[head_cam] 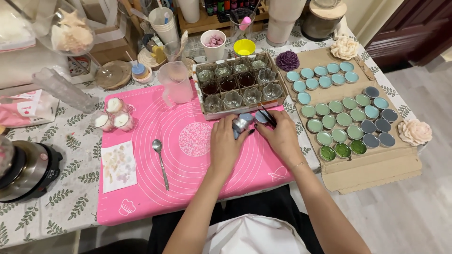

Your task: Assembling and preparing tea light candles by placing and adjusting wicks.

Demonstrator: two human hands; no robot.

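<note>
Both my hands rest on a pink silicone mat [155, 183] just in front of a cardboard box [207, 112] of small glass cups. My left hand [226, 141] holds a small round silver tin [241, 123] on its side. Beside it, my right hand [281, 136] grips thin black tweezers [268, 115], their tips over another small tin [261, 117] lying by the box. The two hands nearly touch around the tins.
A cardboard sheet [376, 164] at the right carries several filled round tins in blue, green and grey. A metal spoon [160, 162], stained paper towel [118, 165], plastic measuring jug [175, 82], small candles [113, 117] and a metal pot [23, 169] lie left. Jars and cups crowd the back.
</note>
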